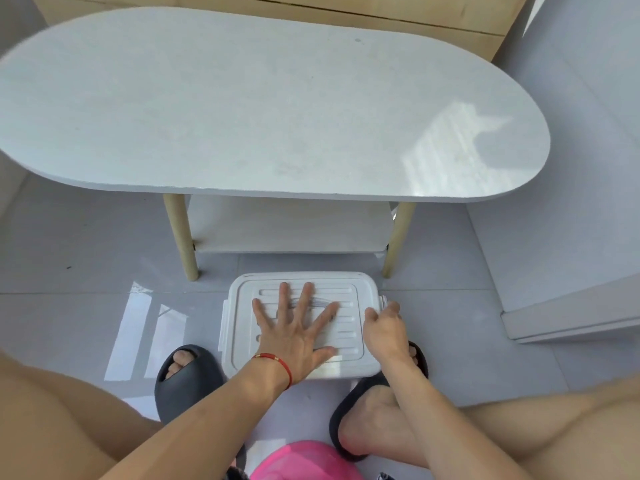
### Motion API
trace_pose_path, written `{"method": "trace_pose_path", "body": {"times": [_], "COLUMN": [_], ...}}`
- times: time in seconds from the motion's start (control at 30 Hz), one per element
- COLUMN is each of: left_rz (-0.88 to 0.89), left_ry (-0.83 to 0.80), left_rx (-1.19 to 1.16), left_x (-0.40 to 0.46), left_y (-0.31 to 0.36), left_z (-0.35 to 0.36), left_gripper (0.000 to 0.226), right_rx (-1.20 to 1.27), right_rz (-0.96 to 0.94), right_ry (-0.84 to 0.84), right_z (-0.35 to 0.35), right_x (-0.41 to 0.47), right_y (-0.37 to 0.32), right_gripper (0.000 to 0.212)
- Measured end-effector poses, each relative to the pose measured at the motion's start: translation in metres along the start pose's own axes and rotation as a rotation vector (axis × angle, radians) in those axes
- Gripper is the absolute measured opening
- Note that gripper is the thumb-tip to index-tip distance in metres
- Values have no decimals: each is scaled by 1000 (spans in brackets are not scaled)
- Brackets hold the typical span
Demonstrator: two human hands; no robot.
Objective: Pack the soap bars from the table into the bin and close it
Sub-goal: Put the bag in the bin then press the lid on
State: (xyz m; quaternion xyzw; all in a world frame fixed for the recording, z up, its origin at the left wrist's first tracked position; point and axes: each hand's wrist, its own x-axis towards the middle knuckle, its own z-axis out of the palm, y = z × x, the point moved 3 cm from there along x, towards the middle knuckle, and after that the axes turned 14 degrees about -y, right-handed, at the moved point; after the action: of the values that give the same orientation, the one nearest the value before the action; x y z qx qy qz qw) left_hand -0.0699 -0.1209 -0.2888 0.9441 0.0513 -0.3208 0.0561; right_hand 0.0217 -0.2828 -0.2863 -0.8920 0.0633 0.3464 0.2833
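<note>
On the floor, just near of the table (242,109) and between the person's two black sandals, stands the bin (372,355), a white rectangular plastic box with rounded corners. Its lid (346,292) is already in place; the lid is white, ribbed with shallow parallel grooves inside a raised border, and hides the contents, so no soap bars can be seen. None lie on the tabletop either, which suggests packing is done and only the closing remains.

The left hand (294,329) lies flat on the middle of the lid, fingers spread and straight, pressing down and grasping nothing. The right hand (382,329) sits at the right edge of the bin, fingers curled over what appears to be the side latch (383,301); whether it truly pinches the latch or merely rests against it cannot be told.

Judged from its look, the bin is thin moulded plastic: light in itself, fairly stiff at the rim, slightly springy across the lid's centre, smooth and somewhat slippery. A flat palm steadies it best, while the latches at the left and right ends are the natural places to grasp. A similar clip (224,308) shows on the left side.
</note>
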Motion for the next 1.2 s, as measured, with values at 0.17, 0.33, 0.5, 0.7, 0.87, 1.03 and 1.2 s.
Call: {"method": "trace_pose_path", "body": {"times": [0.17, 0.33, 0.5, 0.7, 0.87, 1.03, 1.2], "left_rz": [13, 60, -245, -596, -634, -661, -671], "left_ry": [3, 41, 445, 11, 198, 357, 433], "left_rx": [1, -12, -415, -1536, -1278, -1167, -1071], "left_x": [1, -1, -25, -28, -29, -38, -40], "left_y": [-2, -4, -63, -116, -120, -96, -91], "left_z": [2, -3, -15, 27, 20, 21, 15], "left_gripper": [77, 73, 58, 106, 64, 34, 27], "right_rx": [-94, -125, -229, -240, -157, 148, 158], "right_rz": [-23, -70, -204, -204, -219, 0, 89], "right_ry": [132, 179, 207, 247, 183, 76, 1], "right_z": [-4, -1, 17, 21, 22, 19, 24], "right_x": [-7, -12, -21, -19, -17, -22, -16], "right_y": [-1, -5, -13, -9, -10, 4, 10], "right_gripper": [37, 34, 50, 62, 64, 62, 55]}}
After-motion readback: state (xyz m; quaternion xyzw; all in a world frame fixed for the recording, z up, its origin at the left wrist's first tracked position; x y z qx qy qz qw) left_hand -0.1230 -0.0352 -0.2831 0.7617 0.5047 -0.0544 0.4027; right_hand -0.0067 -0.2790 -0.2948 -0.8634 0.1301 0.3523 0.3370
